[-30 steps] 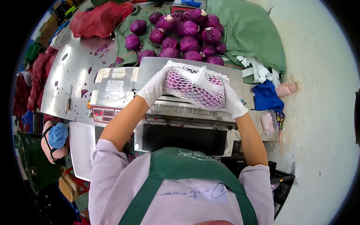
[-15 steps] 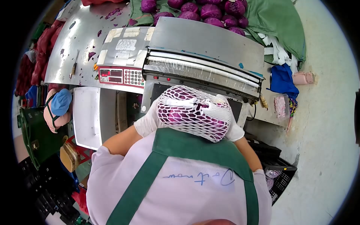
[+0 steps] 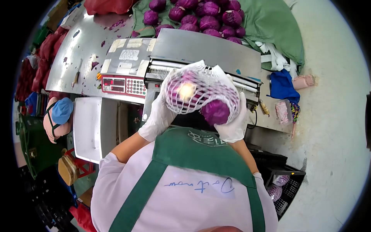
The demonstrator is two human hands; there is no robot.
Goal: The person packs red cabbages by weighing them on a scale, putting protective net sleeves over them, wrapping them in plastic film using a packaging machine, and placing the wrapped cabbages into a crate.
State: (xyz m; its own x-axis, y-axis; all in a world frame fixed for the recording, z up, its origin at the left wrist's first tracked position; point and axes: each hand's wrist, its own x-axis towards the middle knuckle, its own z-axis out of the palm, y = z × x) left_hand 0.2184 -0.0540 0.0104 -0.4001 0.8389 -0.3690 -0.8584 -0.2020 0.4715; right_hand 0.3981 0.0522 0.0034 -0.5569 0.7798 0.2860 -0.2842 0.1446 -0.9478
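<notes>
Two purple cabbages in a white foam net point(image 3: 193, 92) are held up in front of the wrapping machine point(image 3: 208, 48). My left hand point(image 3: 159, 114), in a white glove, grips the left end of the bundle. Around the right end is my right hand point(image 3: 236, 123), also gloved, beside the lower cabbage point(image 3: 215, 112), whose surface shows bare through the net's opening. The left cabbage is under the mesh with its pale stem end turned up.
Loose purple cabbages point(image 3: 210, 22) lie on green sacking point(image 3: 266, 23) at the back. A scale point(image 3: 125, 63) stands left of the machine, above a white bin point(image 3: 88, 129). A black crate point(image 3: 288, 193) holds netted cabbages at lower right. Someone in a blue hat point(image 3: 62, 110) is at far left.
The netted bundle came from over the machine towards my body, then rose slightly and turned, exposing a pale stem end and one bare cabbage side. Both hands stayed on it.
</notes>
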